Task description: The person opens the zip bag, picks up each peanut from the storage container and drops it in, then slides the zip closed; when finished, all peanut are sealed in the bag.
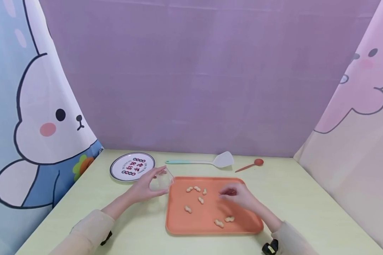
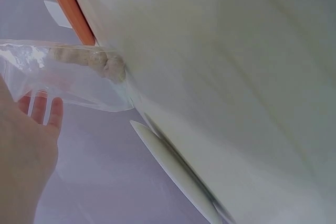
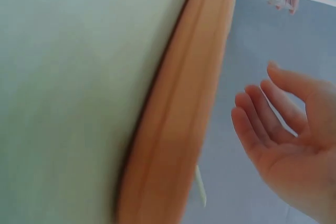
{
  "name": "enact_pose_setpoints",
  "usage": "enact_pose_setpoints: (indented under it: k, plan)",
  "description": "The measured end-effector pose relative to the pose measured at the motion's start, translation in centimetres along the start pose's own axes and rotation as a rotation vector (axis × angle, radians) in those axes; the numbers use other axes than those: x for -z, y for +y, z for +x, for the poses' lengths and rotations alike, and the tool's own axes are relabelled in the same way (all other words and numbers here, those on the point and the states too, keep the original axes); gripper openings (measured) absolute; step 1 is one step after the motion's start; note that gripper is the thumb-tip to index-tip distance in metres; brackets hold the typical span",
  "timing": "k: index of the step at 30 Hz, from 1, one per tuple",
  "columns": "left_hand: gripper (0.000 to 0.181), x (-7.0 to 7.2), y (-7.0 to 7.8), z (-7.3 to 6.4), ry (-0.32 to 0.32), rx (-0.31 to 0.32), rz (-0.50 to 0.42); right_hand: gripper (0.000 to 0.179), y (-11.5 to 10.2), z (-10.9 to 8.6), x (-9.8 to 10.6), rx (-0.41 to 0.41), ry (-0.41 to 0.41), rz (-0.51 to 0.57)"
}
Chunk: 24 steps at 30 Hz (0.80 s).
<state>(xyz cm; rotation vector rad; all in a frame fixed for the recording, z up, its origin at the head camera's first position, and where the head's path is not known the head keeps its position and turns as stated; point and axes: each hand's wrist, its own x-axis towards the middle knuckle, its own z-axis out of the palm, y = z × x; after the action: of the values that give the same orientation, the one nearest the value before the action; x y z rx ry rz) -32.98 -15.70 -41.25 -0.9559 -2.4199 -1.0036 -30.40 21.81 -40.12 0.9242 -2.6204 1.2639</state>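
My left hand (image 1: 146, 185) holds a clear plastic bag (image 1: 161, 181) by the left edge of the orange tray (image 1: 182, 226). Inside the bag, the left wrist view shows a few peanuts (image 2: 102, 62) low down. My right hand (image 1: 237, 195) hovers above the tray's right half, fingers loosely bent. From the right wrist view its thumb and fingers are apart, and nothing shows between them. Several unshelled peanuts lie spread over the tray: some towards the back left, one peanut (image 1: 188, 209) at the left, and a pair near the front, including a peanut (image 1: 218, 223).
Behind my left hand sits a white plate (image 1: 121, 167) with a dark rim and red lettering. Beyond the tray lie a white spatula (image 1: 224, 160) with a mint handle and a small red spoon (image 1: 258, 162). A purple cloth (image 1: 191, 88) hangs behind the table.
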Motion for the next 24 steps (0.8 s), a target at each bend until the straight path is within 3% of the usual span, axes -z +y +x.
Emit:
enact_pose_setpoints:
  k: [13, 24]
  plan:
    - [0.079, 0.0, 0.1, 0.0, -0.016, -0.003, -0.011, 0.022, 0.8, -2.9, 1.6, -0.128, -0.289, 0.092]
    - [0.079, 0.1, 0.2, 0.0, -0.028, 0.009, -0.021, 0.016, 1.0, -3.4, 1.7, -0.114, -0.388, 0.029]
